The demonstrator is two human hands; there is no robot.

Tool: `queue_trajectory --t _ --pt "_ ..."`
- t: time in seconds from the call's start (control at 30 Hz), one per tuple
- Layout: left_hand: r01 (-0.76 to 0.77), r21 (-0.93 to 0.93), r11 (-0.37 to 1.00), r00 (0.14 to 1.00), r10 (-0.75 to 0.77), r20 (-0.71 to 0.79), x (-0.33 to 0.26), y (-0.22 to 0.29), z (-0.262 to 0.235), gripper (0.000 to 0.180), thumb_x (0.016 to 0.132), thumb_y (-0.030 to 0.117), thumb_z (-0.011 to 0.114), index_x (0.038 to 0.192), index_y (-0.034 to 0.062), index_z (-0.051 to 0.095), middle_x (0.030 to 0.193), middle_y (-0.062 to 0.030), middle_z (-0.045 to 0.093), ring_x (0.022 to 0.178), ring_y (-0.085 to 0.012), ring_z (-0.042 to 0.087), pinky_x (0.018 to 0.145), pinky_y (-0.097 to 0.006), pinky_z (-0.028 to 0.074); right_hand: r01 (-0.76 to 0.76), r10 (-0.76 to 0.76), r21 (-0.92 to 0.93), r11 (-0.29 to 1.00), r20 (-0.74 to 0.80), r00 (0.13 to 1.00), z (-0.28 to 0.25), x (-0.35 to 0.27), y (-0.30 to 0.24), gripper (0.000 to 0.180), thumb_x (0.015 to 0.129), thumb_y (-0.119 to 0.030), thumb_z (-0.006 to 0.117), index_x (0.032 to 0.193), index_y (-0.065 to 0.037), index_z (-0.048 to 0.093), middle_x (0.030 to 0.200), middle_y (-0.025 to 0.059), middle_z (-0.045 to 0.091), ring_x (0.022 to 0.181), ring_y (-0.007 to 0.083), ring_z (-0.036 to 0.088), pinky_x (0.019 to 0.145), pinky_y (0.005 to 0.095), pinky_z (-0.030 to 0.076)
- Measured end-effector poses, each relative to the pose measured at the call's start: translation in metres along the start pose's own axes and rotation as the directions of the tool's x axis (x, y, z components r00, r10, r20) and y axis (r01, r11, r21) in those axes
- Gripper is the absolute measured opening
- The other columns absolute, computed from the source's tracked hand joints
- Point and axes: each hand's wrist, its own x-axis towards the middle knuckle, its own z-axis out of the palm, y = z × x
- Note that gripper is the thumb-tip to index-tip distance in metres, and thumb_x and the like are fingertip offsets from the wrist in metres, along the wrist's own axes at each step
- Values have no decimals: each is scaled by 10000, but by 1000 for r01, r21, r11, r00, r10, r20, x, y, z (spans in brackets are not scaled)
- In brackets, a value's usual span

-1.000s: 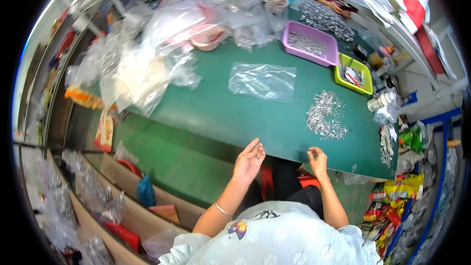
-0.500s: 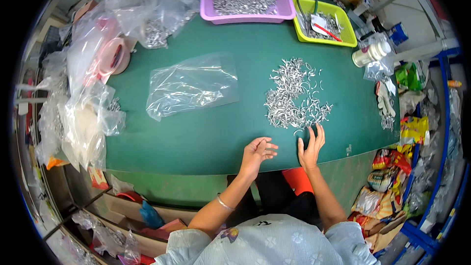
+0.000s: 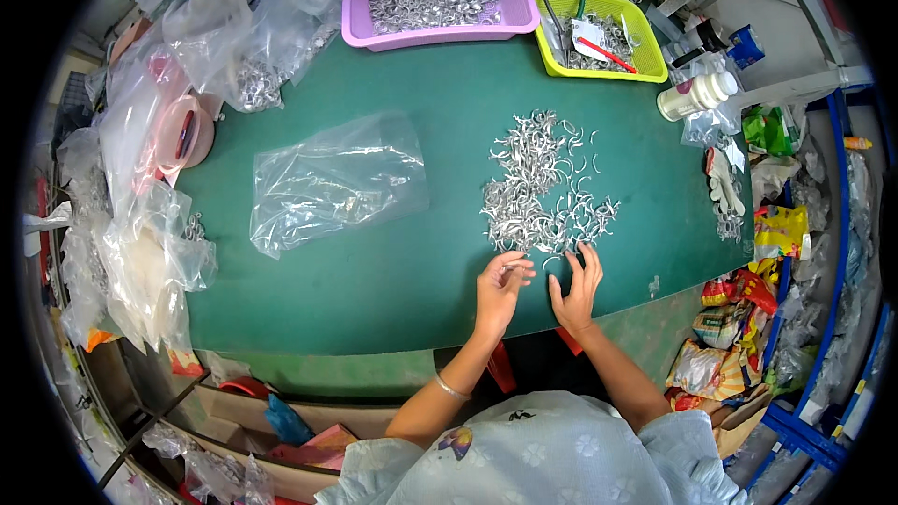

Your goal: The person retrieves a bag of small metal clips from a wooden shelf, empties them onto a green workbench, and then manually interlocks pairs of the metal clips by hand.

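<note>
A loose pile of small curved silver metal pieces (image 3: 533, 192) lies on the green table, right of the middle. At its near edge my left hand (image 3: 503, 288) has its fingers curled in toward the thumb; anything between them is too small to make out. Close beside it, my right hand (image 3: 577, 288) is open, thumb apart, its fingertips at the lower edge of the pile. One stray curved piece (image 3: 550, 262) rests between the two hands. To the left of the pile a clear plastic bag (image 3: 339, 182) lies flat.
At the back stand a purple basket (image 3: 348, 14) of metal rings and a yellow-green basket (image 3: 613, 74) with pliers and metal parts. A white bottle (image 3: 697, 96) and a glove (image 3: 722, 182) sit on the right. Plastic bags (image 3: 140, 252) crowd the left edge.
My left hand has moved forward to the near edge of the pile. The whole view has shifted slightly, and my right hand stays by the pile's edge.
</note>
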Motion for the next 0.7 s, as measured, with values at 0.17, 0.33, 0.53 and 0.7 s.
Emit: queue_trajectory --t 0.17,0.33,0.53,0.7 --pt "1 -11 1000 1000 -2 -25 -8 -4 0 214 854 25 484 1061 -27 497 935 -110 585 823 -167 584 735 -270 483 12 -11 13 1000 -24 1000 -2 -6 5 430 718 -132 607 1098 -2 453 1226 191 368 1143 379 329 934 475 238" --pt "1 -12 1000 1000 -1 3 -19 -2 2 196 862 40 478 1044 -26 508 864 -105 588 760 -153 577 671 -257 478 2 -3 35 999 20 1000 -2 -2 2 416 727 -106 586 1102 7 447 1246 190 351 1176 367 295 951 463 209" --pt "-467 411 783 694 613 -377 -145 -69 -69 158 877 36 387 884 -5 539 655 -66 491 528 -118 416 472 -228 338 9 -10 16 1000 37 999 -14 26 -3 422 727 -132 588 1108 -3 461 1212 178 382 1157 364 306 939 452 199" --pt "241 -59 969 479 -172 -861 -190 -246 -143 139 798 -15 437 885 3 545 673 -69 516 599 -160 515 531 -263 432 135 -129 -21 991 182 975 -17 86 -17 352 763 -154 581 1081 -18 509 1082 117 477 1045 273 412 905 418 249"
